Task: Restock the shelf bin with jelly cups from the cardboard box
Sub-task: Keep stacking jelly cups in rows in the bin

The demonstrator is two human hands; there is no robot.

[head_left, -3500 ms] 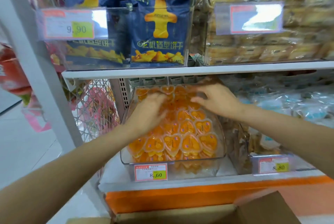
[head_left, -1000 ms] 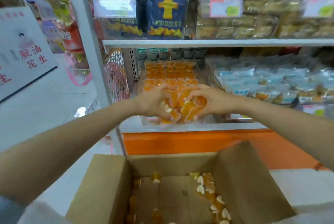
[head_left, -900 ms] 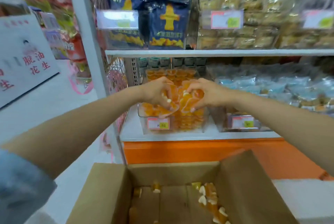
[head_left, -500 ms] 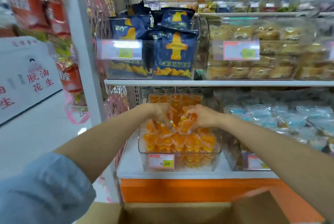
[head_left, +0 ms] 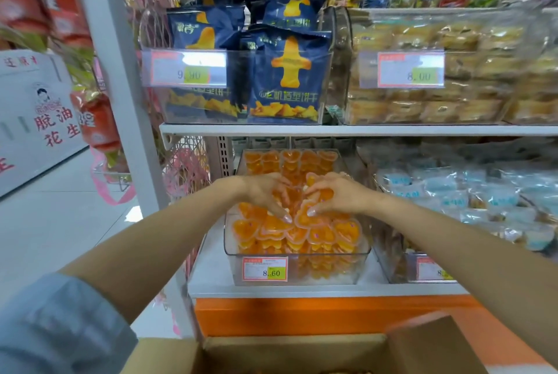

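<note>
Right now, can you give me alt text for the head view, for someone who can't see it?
The left hand and right hand cup a handful of orange jelly cups over the heaped clear shelf bin. Its price tag reads 8.60. Dark blue snack bags sit on the shelf above, and the open cardboard box is below.

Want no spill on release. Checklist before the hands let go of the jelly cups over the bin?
1. Batch over the bin: ok. The left hand and right hand hold jelly cups between them above the middle of the bin.
2. Room in the bin: cannot tell. The pile reaches the front rim, and space at the back is unclear.
3. Strays on the shelf: ok. None are seen beside the bin.
4. Price tag uncovered: ok.
5. Stock left in the cardboard box: cannot tell. Only its top edge shows.
</note>
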